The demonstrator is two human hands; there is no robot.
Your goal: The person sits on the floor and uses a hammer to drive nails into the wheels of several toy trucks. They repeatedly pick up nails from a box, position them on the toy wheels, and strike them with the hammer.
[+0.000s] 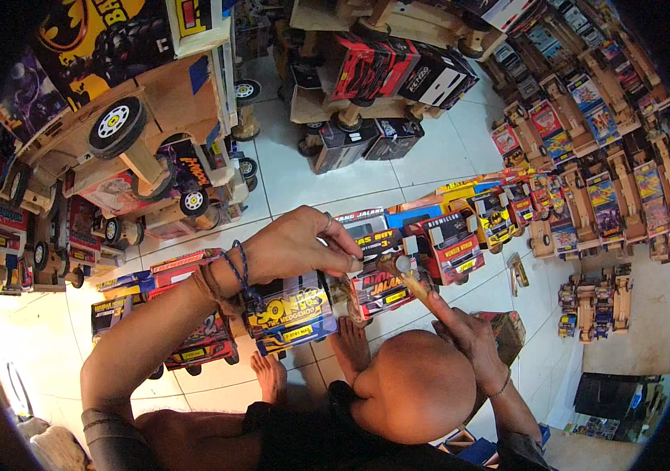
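Note:
My left hand [307, 243] is closed, thumb and fingertips pinched together over the front of a red toy truck [382, 292]. A tiny pale bit shows at the fingertips, too small to make out. My right hand [472, 337] grips the wooden handle of a hammer [419, 289], index finger stretched along it. The hammer's head hangs close above the truck's front, just right of my left fingertips. Left of that truck stands a blue and yellow toy truck [292, 314], under my left wrist. On its right is another red toy truck [454, 250].
Toy trucks line up across the tiled floor [288, 184], including a yellow one [496, 220]. Larger wooden trucks with black wheels [117, 127] are piled at the left. Many wooden trucks [602, 188] are stacked at the right. My bent knee [413, 385] rises below the hands.

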